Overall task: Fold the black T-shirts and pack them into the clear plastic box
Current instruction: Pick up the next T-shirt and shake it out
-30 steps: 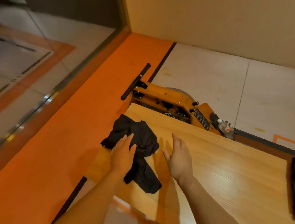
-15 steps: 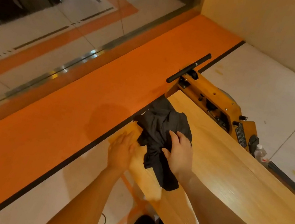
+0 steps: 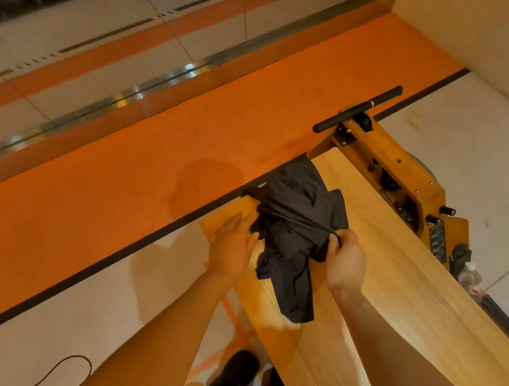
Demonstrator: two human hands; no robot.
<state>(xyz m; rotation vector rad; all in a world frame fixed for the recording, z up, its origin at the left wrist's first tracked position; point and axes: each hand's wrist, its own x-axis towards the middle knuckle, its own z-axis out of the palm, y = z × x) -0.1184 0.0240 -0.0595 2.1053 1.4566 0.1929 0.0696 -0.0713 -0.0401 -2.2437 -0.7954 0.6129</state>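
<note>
- Black T-shirt (image 3: 296, 220): one item, crumpled in a loose heap at the far left corner of the wooden table (image 3: 413, 309); I see a fold trailing toward the near edge and another part draping over the corner.
- Right hand (image 3: 344, 263): I log its fingers curled, pinching a ridge of the shirt's fabric on the heap's right side.
- Left hand (image 3: 232, 245): I note fingers straight and together, palm down at the table's left edge, fingertips touching the shirt's left side; it holds nothing.
- Yellow machine (image 3: 396, 173): stands just beyond the table's far edge, black handle bar (image 3: 358, 109) pointing across the orange floor strip (image 3: 109, 201).
- Plastic bottle (image 3: 470, 275): on the floor beside the machine.
- Black cable (image 3: 61, 373): looped on the pale floor, lower left.
</note>
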